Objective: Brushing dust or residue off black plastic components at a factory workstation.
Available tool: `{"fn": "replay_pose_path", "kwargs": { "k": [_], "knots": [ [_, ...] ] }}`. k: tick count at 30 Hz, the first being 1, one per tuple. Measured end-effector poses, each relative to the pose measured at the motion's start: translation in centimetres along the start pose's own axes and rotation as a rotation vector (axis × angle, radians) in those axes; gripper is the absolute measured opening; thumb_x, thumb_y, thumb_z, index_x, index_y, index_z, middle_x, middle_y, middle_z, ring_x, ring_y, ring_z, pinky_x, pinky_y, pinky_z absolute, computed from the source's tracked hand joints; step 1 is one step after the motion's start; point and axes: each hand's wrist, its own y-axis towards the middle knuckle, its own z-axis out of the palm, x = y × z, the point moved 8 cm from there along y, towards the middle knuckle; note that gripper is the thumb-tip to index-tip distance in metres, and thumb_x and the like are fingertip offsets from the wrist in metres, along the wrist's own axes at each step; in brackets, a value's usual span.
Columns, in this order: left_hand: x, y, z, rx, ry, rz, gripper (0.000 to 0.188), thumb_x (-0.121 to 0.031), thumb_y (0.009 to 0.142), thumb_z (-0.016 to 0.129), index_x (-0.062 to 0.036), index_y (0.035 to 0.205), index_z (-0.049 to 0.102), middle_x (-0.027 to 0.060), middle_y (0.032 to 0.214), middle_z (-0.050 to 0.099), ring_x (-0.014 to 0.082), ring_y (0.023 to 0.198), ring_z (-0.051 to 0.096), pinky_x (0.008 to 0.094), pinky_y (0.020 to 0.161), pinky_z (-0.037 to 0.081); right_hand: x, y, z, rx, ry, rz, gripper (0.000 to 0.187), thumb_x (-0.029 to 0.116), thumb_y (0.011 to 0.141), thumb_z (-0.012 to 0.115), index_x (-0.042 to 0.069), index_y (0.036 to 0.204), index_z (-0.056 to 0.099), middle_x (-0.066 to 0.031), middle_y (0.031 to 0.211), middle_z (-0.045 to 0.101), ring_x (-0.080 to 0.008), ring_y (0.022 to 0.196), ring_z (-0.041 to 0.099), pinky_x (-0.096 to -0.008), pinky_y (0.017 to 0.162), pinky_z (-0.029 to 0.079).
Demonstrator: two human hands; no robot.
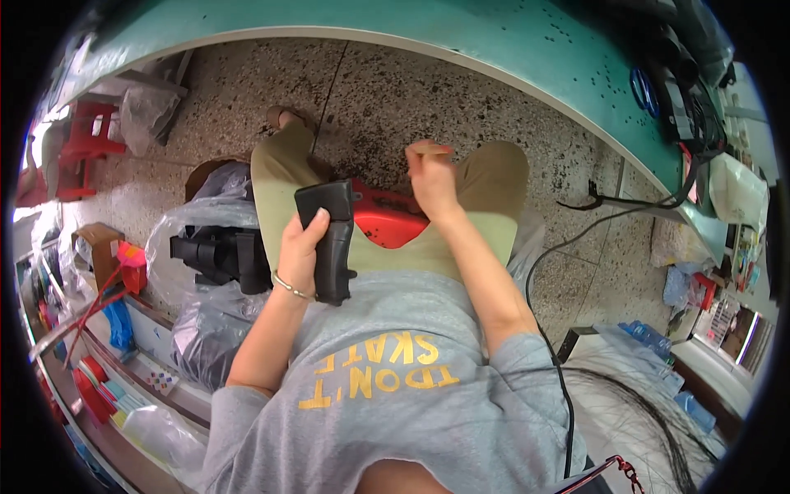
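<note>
My left hand is wrapped round a long black plastic part, a moulded, box-like piece with small tabs at its edges. It is held upright above my lap, thumb across its face. My right hand is raised over my right thigh, apart from the black part. Its fingers are closed in a pinch; a small tan sliver shows at the tips, too small and blurred to name. Between my thighs shows a red plastic stool seat with dark specks on it.
A clear plastic bag with black plastic pieces stands by my left leg. Ahead runs a green-topped workbench, with blue-handled scissors at its right. A black cable hangs along my right side. Red stool far left.
</note>
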Motion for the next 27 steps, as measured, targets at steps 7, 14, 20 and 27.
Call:
{"fn": "replay_pose_path", "kwargs": {
  "k": [7,14,20,27],
  "knots": [
    [-2.0,1.6,-2.7,-0.041,0.431,0.361,0.034,-0.032,0.092,0.047,-0.0017,0.08,0.059,0.0064,0.07,0.059,0.011,0.064,0.055,0.0278,0.056,0.045,7.2,0.9,-5.1,0.046,0.247,-0.226,0.007,0.003,0.074,0.066,0.004,0.08,0.063,-0.0067,0.079,0.063,-0.0188,0.072,0.06,-0.0307,0.074,0.046],
    [-3.4,-1.4,3.4,0.073,1.471,0.699,0.023,-0.026,0.08,0.06,-0.0059,0.071,0.056,0.0137,0.06,0.058,0.0321,0.058,0.059,0.0419,0.053,0.046,13.1,-1.5,-3.7,0.368,0.366,-0.484,0.01,0.004,0.071,0.069,0.008,0.079,0.064,-0.0016,0.082,0.066,-0.0151,0.077,0.061,-0.0404,0.093,0.035],
    [-3.1,-2.0,4.5,0.123,1.529,0.838,0.019,-0.023,0.078,0.062,-0.0062,0.074,0.055,0.0103,0.061,0.057,0.0289,0.057,0.058,0.0396,0.051,0.045,10.4,-1.9,-0.9,0.603,0.416,-0.262,0.005,0.006,0.074,0.067,0.006,0.079,0.065,-0.0016,0.083,0.066,-0.0148,0.077,0.061,-0.0386,0.094,0.033],
    [-2.7,-1.8,5.0,0.142,1.577,0.784,0.018,-0.022,0.078,0.062,-0.0066,0.073,0.054,0.0102,0.062,0.057,0.0282,0.058,0.058,0.0397,0.052,0.046,9.6,-2.6,0.4,0.675,0.483,-0.13,0.004,0.005,0.075,0.064,0.004,0.078,0.062,-0.0038,0.078,0.062,-0.02,0.076,0.058,-0.0382,0.085,0.042]
  ]
}}
